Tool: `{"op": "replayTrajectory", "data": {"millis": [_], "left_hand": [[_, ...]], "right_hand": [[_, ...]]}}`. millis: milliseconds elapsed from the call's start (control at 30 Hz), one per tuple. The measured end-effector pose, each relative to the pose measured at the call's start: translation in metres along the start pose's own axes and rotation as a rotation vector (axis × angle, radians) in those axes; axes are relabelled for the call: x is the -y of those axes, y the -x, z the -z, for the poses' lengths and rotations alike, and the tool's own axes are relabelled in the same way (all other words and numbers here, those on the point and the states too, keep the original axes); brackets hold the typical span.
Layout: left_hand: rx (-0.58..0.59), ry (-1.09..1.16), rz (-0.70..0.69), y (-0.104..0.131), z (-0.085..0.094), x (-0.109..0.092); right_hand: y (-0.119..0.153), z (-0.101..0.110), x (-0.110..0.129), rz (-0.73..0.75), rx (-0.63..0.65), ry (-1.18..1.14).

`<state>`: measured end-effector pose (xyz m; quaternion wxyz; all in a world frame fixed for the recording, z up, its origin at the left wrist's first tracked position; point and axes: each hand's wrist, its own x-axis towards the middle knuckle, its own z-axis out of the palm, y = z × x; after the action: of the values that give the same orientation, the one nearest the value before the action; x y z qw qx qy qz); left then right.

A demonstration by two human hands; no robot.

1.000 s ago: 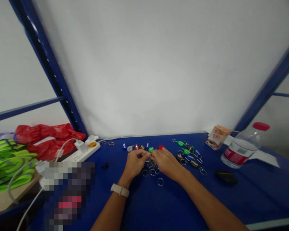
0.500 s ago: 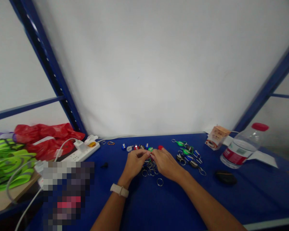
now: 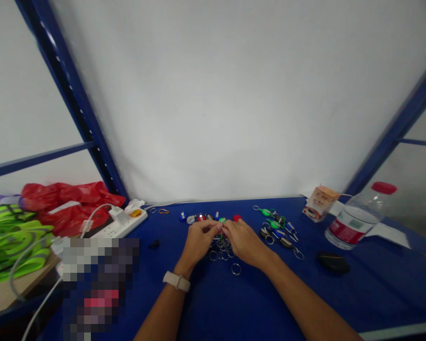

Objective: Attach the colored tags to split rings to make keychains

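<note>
My left hand (image 3: pixel 200 239) and my right hand (image 3: pixel 244 241) meet over the blue table, their fingertips pinched together. What lies between the fingers is small and mostly hidden, so I cannot make it out. Just below the fingertips is a loose pile of metal split rings (image 3: pixel 223 246), and one split ring (image 3: pixel 236 269) lies apart nearer to me. Behind my hands stretches a row of small round badge reels, among them a blue reel (image 3: pixel 183 216), a white reel (image 3: pixel 191 219) and a red reel (image 3: pixel 236 218). A green reel (image 3: pixel 222 220) shows between the hands.
Right of my hands lies a cluster of reels with rings and clips (image 3: pixel 279 227). Beyond it are a black pouch (image 3: pixel 333 262), an orange box (image 3: pixel 319 203) and a water bottle (image 3: pixel 358 218). At left are a power strip (image 3: pixel 117 229), red plastic bag (image 3: pixel 71 203) and yellow-green vests (image 3: pixel 14 241).
</note>
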<state>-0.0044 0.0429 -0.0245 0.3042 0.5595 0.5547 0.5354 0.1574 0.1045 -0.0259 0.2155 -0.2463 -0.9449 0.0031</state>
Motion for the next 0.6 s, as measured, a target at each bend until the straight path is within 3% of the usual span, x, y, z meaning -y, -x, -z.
{"op": "replayTrajectory", "data": {"millis": [233,600], "left_hand": [[-0.06,-0.023,-0.02,-0.002,0.0,0.003],[-0.249,-0.022,0.024,-0.007,0.013,0.006]], "right_hand": [[0.0,-0.002,-0.001,-0.038,0.005,-0.101],[0.0,0.0,-0.021,-0.227,-0.16,-0.26]]}}
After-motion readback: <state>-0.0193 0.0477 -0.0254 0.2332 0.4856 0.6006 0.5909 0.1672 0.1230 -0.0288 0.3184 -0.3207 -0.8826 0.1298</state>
